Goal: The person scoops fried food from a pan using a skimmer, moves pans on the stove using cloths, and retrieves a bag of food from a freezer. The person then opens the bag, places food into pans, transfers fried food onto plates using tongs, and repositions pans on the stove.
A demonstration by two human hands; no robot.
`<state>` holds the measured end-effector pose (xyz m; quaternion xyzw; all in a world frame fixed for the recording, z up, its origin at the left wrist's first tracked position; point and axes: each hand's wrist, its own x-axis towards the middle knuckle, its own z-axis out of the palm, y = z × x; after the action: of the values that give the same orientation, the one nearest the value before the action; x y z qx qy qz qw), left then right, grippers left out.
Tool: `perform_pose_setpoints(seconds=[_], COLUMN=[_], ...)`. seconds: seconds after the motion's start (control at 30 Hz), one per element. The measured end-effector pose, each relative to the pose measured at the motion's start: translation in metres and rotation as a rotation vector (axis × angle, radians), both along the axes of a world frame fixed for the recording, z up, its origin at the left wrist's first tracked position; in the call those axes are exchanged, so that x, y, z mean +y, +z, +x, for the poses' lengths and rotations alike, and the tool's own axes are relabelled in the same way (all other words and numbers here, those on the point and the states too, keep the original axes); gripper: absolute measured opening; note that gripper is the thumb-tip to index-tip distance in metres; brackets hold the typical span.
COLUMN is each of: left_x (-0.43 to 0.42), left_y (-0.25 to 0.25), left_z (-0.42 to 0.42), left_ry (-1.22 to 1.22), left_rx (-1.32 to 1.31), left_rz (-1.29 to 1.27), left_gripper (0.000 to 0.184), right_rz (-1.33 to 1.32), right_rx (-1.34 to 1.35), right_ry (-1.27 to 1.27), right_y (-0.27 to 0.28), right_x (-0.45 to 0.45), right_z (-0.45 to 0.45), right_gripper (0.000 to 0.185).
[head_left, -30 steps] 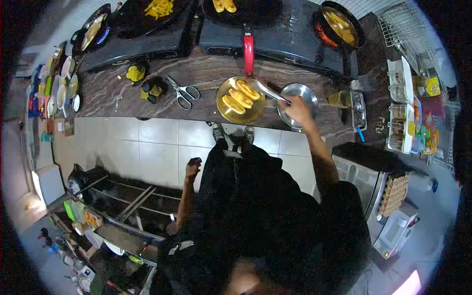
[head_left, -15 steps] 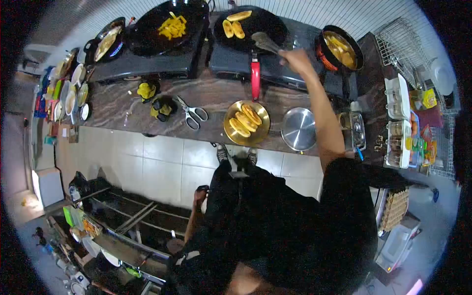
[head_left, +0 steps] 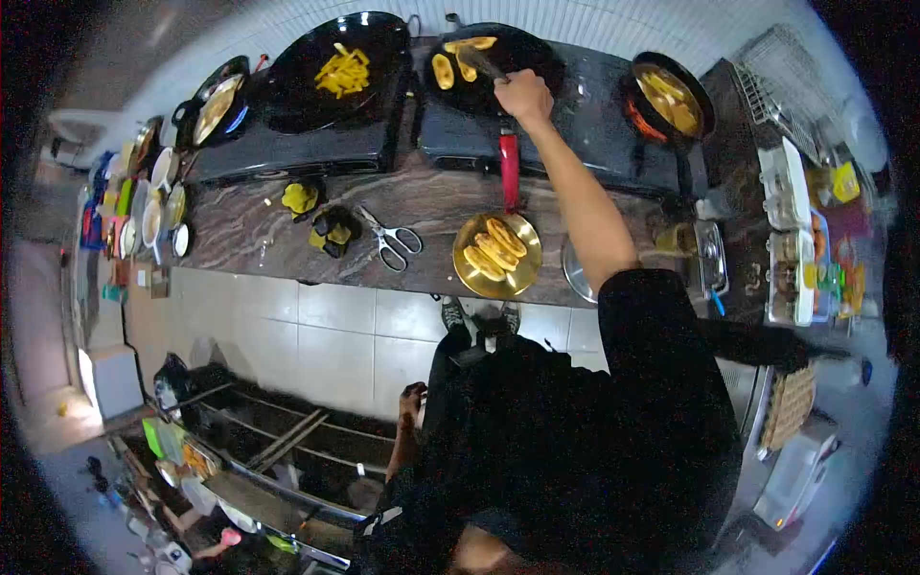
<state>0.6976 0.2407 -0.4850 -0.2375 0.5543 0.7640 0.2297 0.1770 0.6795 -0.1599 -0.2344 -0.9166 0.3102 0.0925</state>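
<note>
My right hand (head_left: pixel 525 97) is closed around the handle of a spatula (head_left: pixel 481 65), whose blade reaches into the black frying pan (head_left: pixel 537 72) with the red handle (head_left: pixel 509 172). The blade touches or partly covers one of the elongated yellow-brown pieces, which look like halved plantains (head_left: pixel 443 71). Another piece (head_left: pixel 470 44) lies toward the back of the pan. My left hand (head_left: pixel 412 399) hangs low beside my body, away from the counter; its fingers are dark and too small to read. On the counter, a gold plate (head_left: pixel 467 228) bears several browned pieces (head_left: pixel 496 251).
A wok (head_left: pixel 287 81) of yellow strips (head_left: pixel 343 72) stands left, a pan of pieces in liquid (head_left: pixel 668 101) right. Scissors (head_left: pixel 393 240) and dark-and-yellow peels (head_left: pixel 331 232) lie on the counter (head_left: pixel 225 225). My forearm partly covers a metal lid or plate (head_left: pixel 575 273). Another person's arm (head_left: pixel 208 551) shows lower left.
My right hand has moved left and farther over the pan, bringing the spatula blade onto the pieces. The back piece has shifted or turned slightly. The whole view has shifted a little.
</note>
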Motion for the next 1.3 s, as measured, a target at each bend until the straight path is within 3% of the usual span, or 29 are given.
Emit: perform_pose_setpoints(seconds=[0.1, 0.2, 0.3, 0.33, 0.4, 0.47, 0.5, 0.53, 0.57, 0.73, 0.8, 0.87, 0.9, 0.93, 0.97, 1.0, 1.03, 1.07, 1.13, 1.17, 1.2, 1.23, 1.27, 1.3], left_x=[-0.023, -0.019, -0.028, -0.032, -0.024, -0.022, -0.013, -0.009, -0.009, 0.009, 0.01, 0.012, 0.009, 0.023, 0.017, 0.015, 0.002, 0.019, 0.007, 0.002, 0.0, 0.002, 0.004, -0.001], left_y=[-0.062, 0.003, -0.032, -0.029, 0.0, -0.003, -0.002, 0.0, -0.005, -0.006, 0.0, 0.004, -0.001, 0.033, 0.017, 0.0, -0.03, -0.001, -0.036, -0.051, -0.051, -0.039, -0.026, -0.034], left_z=[-0.003, -0.036, -0.048, -0.05, -0.074, -0.077, -0.078, -0.083, -0.085, -0.11, -0.118, -0.127, -0.13, -0.131, -0.131, -0.133, -0.126, -0.122, -0.122, -0.112, -0.114, -0.118, -0.118, -0.113], left_ry=[-0.079, -0.318, -0.311, -0.285, -0.467, -0.413, -0.349, -0.517, -0.664, -0.626, -0.586, -0.604, -0.595, -0.601, -0.647, -0.679, -0.7, -0.371, -0.663, -0.634, -0.635, -0.638, -0.901, -0.773], left_rx=[-0.248, -0.138, -0.246, -0.18, -0.017, 0.077, -0.084, 0.042, 0.18, 0.076, -0.166, -0.142, -0.011, -0.007, 0.038, 0.087, 0.455, 0.066, 0.467, 0.362, 0.415, 0.465, 0.9, 0.883], left_rz=[-0.188, -0.397, -0.424, -0.307, -0.387, -0.185, -0.25, -0.374, -0.506, -0.398, -0.393, -0.39, -0.287, -0.281, -0.33, -0.386, -0.362, -0.095, -0.327, -0.493, -0.416, -0.335, -0.798, -0.739], left_gripper=[0.035, 0.034, 0.036, 0.041, 0.043, 0.043, 0.041, 0.039, 0.037, 0.03, 0.032, 0.033, 0.034, 0.035, 0.035, 0.035, 0.02, 0.022, 0.026, 0.027, 0.026, 0.027, 0.022, 0.021], right_rz=[-0.04, -0.401, -0.596, -0.623, -0.569, -0.511, -0.446, -0.385, -0.315, -0.083, 0.062, 0.068, 0.103, 0.14, 0.125, -0.013, -0.159, -0.313, -0.28, -0.647, -0.511, -0.641, -0.621, -0.6], right_rx=[0.057, 0.149, 0.186, 0.207, 0.095, 0.025, 0.017, 0.004, -0.104, -0.323, -0.414, -0.44, -0.395, -0.344, -0.385, -0.22, -0.059, 0.094, 0.153, 0.203, -0.027, -0.015, -0.052, -0.087], right_ry=[-0.03, 0.075, 0.011, 0.005, -0.059, -0.07, 0.026, 0.123, 0.056, 0.054, 0.048, 0.016, -0.007, -0.022, -0.058, -0.051, -0.033, -0.016, 0.206, 0.254, 0.215, 0.237, 0.245, 0.256], right_y=[0.002, -0.015, 0.0, 0.006, 0.015, -0.03, -0.051, -0.077, -0.085, -0.128, -0.1, -0.076, -0.071, -0.069, -0.067, -0.065, -0.047, -0.037, 0.014, -0.015, 0.033, 0.03, 0.024, 0.015], right_x=[0.021, 0.068, 0.105, 0.114, 0.125, 0.156, 0.166, 0.173, 0.165, 0.157, 0.145, 0.142, 0.14, 0.138, 0.137, 0.135, 0.127, 0.119, 0.094, 0.094, 0.072, 0.061, 0.05, 0.039], right_z=[0.023, 0.042, 0.122, 0.156, 0.232, 0.302, 0.331, 0.358, 0.379, 0.426, 0.421, 0.419, 0.422, 0.422, 0.416, 0.401, 0.381, 0.361, 0.291, 0.241, 0.205, 0.163, 0.118, 0.08], right_gripper=[0.033, 0.032, 0.025, 0.025, 0.023, 0.022, 0.024, 0.025, 0.026, 0.029, 0.03, 0.033, 0.033, 0.034, 0.037, 0.038, 0.038, 0.038, 0.033, 0.034, 0.033, 0.033, 0.031, 0.029])
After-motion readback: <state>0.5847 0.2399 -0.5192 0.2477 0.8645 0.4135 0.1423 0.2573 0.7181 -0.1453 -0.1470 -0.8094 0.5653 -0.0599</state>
